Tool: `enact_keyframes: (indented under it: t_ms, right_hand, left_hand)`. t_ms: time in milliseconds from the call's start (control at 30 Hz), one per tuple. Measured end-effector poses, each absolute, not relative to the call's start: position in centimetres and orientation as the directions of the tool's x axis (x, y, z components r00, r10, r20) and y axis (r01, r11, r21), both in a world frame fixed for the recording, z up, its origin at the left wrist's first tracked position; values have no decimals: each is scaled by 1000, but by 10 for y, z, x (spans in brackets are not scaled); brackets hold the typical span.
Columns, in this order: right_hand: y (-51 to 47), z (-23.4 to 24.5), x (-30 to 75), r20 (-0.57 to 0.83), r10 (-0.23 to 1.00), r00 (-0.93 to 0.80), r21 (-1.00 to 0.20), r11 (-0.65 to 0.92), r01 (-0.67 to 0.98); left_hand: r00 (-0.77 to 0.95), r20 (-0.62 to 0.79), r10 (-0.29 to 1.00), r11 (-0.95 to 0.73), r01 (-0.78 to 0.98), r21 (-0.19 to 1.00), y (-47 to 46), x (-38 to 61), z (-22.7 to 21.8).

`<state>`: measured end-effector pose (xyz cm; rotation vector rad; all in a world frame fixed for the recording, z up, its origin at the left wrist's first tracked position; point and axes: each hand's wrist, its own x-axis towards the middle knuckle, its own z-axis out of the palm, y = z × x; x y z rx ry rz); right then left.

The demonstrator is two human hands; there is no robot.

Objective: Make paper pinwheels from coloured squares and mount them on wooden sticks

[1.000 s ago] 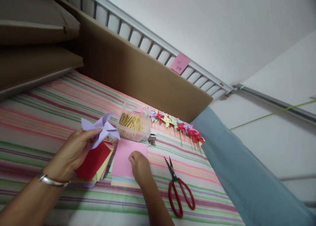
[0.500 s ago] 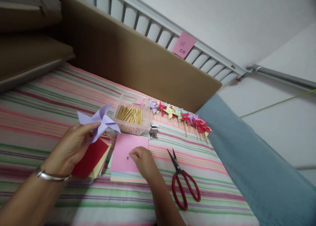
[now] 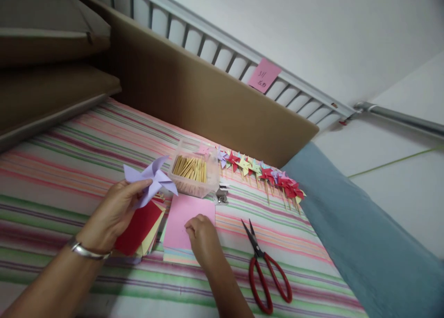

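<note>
Between the thumb and fingers of my left hand (image 3: 120, 207) is a folded lilac paper pinwheel (image 3: 157, 178), raised above the cloth. My right hand (image 3: 201, 232) is pinched closed over a stack of pink and pastel paper squares (image 3: 178, 216); whatever its fingertips hold is too small to make out. Beneath the left hand lies a pile of red and yellow paper squares (image 3: 138, 230). A clear plastic box (image 3: 213, 172) of wooden sticks (image 3: 190, 168) stands just beyond the pink paper. Beside it is a small packet of metal bits (image 3: 222, 196).
Scissors with red handles (image 3: 265, 267) lie slightly open to the right. Finished pinwheels on sticks (image 3: 267, 175) line the far side of the striped cloth (image 3: 166, 290). A cardboard panel (image 3: 194, 91) walls the back; stacked boxes (image 3: 52, 86) stand at far left.
The view has shifted, moving everything right and down in the picture. A small dark object on the pink paper beside my right fingertips no longer shows. My left hand keeps holding the pinwheel.
</note>
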<state>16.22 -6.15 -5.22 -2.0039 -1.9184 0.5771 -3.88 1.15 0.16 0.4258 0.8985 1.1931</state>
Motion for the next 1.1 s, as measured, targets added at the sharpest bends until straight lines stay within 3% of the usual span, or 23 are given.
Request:
enact_keyframes:
  t_ms: [333,733,1100]
  right_hand:
    - [-55,-52,171,-118,993,1,-515,-62,855]
    - [-57,-48,183,-68,996,64,-587,-92,805]
    - [-70,-50,166,-19,1000,18,-537,-25,843]
  left_hand:
    - [178,-314,933,358,-553,752,9,-39,4]
    - [136,-343,930,362,-505,783,14,-37,-12]
    - [159,-300,941,338,-515,788,14,-39,-10]
